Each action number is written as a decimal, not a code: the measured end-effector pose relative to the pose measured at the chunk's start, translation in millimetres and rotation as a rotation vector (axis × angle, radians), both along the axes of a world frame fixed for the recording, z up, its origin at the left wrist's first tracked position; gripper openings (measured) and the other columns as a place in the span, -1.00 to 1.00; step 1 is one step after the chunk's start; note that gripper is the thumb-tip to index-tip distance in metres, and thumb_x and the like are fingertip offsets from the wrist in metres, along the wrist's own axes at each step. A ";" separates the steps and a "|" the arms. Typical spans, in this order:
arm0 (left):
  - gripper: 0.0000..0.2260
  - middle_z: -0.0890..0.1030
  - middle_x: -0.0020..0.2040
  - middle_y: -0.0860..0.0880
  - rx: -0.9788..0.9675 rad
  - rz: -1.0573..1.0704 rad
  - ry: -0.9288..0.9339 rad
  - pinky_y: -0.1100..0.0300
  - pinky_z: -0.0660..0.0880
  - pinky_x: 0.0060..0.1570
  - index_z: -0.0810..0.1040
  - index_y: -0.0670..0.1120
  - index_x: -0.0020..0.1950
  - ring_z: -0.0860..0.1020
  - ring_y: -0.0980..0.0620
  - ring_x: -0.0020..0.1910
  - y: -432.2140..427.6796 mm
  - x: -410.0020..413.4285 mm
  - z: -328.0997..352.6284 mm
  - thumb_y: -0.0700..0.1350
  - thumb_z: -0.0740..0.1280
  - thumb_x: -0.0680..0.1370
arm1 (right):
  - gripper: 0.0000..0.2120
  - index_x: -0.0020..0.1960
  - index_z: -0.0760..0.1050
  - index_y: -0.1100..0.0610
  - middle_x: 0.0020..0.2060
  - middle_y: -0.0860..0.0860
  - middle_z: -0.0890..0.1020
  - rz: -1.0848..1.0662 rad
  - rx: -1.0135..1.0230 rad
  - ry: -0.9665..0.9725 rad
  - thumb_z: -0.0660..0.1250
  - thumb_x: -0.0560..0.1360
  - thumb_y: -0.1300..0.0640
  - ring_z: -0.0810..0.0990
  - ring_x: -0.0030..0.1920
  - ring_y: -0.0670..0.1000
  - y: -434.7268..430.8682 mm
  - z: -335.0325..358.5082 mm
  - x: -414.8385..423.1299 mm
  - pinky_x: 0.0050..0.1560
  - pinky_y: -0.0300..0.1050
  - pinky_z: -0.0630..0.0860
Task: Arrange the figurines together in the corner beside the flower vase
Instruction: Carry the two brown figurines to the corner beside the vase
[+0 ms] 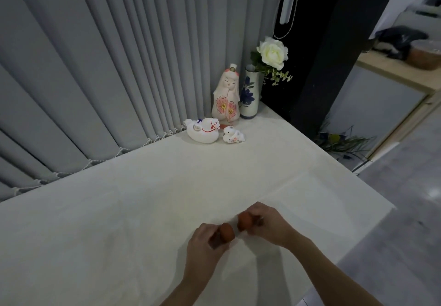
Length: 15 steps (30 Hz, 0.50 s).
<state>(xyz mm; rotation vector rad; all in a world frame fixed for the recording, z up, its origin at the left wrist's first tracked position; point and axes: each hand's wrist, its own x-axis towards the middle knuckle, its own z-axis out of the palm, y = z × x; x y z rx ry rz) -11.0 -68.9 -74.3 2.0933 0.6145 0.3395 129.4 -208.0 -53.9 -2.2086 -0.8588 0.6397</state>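
Note:
My left hand (204, 243) grips a small red-brown figurine (227, 232) near the table's front. Just to its right, my right hand (267, 224) grips a second red-brown figurine (244, 221); the two pieces sit close together, slightly apart. Both are blurred, and fingers hide much of them. In the far corner stands a white vase with blue flowers (249, 93) holding a white rose (272, 52). Touching its left side is a tall pale doll figurine (226, 98). In front of that lie a white horse figurine (202, 130) and a small white animal figurine (233, 135).
The table (119, 210) is covered in a white cloth. Grey vertical blinds (107, 67) run along its far edge. A black pillar (317, 43) stands behind the vase. The table's right edge drops to a grey floor (393, 222) with a plant (341, 142) below.

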 end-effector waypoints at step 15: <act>-0.70 0.62 -0.20 0.32 -0.028 -0.064 -0.082 0.47 0.42 -0.11 0.67 0.12 -0.17 0.57 0.19 -0.19 1.9 105.2 34.9 -0.24 0.56 0.25 | -0.81 -0.09 0.63 0.27 -0.08 0.17 0.67 -0.165 0.197 0.015 0.49 0.29 0.35 0.56 -0.13 -0.03 -13.4 15.3 98.1 -0.23 -0.42 0.39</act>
